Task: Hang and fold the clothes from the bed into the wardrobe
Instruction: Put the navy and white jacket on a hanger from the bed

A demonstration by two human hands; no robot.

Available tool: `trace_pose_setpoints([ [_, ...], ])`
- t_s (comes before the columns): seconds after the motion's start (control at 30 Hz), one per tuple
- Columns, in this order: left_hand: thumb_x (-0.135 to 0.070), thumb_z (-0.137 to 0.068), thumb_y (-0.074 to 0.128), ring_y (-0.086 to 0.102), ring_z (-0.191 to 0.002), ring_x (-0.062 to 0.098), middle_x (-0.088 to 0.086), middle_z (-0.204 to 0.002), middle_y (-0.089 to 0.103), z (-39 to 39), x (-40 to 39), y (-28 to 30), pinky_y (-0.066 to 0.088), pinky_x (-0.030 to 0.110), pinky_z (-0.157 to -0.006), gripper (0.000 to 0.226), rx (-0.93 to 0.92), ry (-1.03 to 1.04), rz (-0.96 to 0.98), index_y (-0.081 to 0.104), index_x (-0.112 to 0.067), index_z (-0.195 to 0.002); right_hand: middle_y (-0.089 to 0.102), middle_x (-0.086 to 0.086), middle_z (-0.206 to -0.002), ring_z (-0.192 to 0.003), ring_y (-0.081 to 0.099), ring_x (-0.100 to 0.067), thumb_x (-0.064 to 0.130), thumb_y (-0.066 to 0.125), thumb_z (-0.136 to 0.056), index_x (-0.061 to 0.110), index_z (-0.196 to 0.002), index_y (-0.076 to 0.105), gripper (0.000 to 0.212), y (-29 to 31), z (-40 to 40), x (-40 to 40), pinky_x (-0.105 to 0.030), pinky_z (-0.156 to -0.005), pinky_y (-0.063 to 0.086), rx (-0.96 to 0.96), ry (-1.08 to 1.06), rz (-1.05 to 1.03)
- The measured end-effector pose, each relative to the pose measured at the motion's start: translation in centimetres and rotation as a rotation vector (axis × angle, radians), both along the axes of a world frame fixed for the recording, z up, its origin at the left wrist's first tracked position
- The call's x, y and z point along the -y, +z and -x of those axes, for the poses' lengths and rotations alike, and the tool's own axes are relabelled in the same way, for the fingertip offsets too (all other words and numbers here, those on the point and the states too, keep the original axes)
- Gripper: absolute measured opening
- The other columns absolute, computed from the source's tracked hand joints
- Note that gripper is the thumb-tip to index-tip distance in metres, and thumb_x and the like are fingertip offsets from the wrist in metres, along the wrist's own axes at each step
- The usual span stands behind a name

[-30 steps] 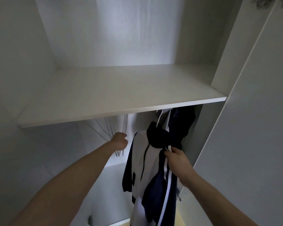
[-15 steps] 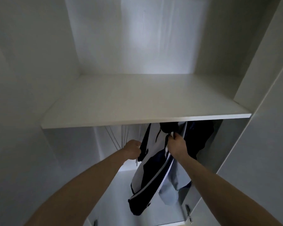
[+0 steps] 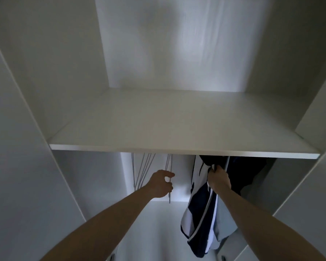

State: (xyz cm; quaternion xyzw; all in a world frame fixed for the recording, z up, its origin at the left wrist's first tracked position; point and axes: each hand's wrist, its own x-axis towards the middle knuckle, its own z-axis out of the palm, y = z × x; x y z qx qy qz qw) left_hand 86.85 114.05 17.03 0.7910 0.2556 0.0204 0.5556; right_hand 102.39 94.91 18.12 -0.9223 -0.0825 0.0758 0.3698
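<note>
A navy and white jacket (image 3: 199, 219) hangs below the wardrobe shelf (image 3: 177, 129), right of centre. My right hand (image 3: 219, 179) grips its collar and hanger just under the shelf edge. The hanger's top and the rail are hidden by the shelf. To the left, my left hand (image 3: 161, 183) pinches a thin grey empty hanger (image 3: 169, 166) that hangs down from under the shelf. A dark garment (image 3: 247, 176) hangs behind the jacket on the right.
Several more empty wire hangers (image 3: 141, 170) hang left of my left hand. The white shelf spans the wardrobe above both hands. White side panels (image 3: 26, 147) close in left and right, with the door (image 3: 309, 204) at the right.
The camera tilted up and closer. My right hand lifted the jacket up towards the shelf. My left hand shifted right and took hold of one empty hanger.
</note>
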Motion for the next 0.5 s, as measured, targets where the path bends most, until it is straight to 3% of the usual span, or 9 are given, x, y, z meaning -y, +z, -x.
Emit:
trace_pose_setpoints([
  [0.17, 0.017, -0.091, 0.061, 0.064, -0.070, 0.017, 0.012, -0.111, 0.060, -0.9, 1.1, 0.0, 0.059, 0.020, -0.061, 0.044, 0.055, 0.057, 0.091, 0.061, -0.001, -0.132, 0.067, -0.019, -0.102, -0.085, 0.065, -0.036, 0.019, 0.042, -0.106, 0.008, -0.125, 0.056, 0.027, -1.6, -1.7, 0.6, -0.033, -0.068, 0.048, -0.022, 0.078, 0.026],
  [0.33, 0.013, -0.093, 0.061, 0.066, -0.073, 0.023, 0.021, -0.109, 0.066, -1.9, 2.1, 0.2, 0.061, 0.031, -0.073, 0.040, 0.116, 0.088, 0.099, 0.063, -0.004, -0.129, 0.063, -0.011, -0.091, -0.079, 0.060, -0.026, 0.019, 0.045, -0.104, 0.014, -0.089, 0.054, 0.018, -1.6, -3.1, 1.0, -0.030, -0.069, 0.047, -0.096, 0.238, 0.104],
  [0.5, 0.010, -0.092, 0.064, 0.071, -0.080, 0.033, 0.021, -0.112, 0.068, -2.8, 3.2, 0.6, 0.063, 0.041, -0.082, 0.036, 0.173, 0.102, 0.134, 0.068, -0.008, -0.124, 0.065, -0.006, -0.094, -0.093, 0.064, -0.027, 0.021, 0.051, -0.102, 0.019, -0.087, 0.055, 0.016, -2.2, -3.6, 1.3, -0.029, -0.078, 0.049, -0.109, 0.344, 0.174],
])
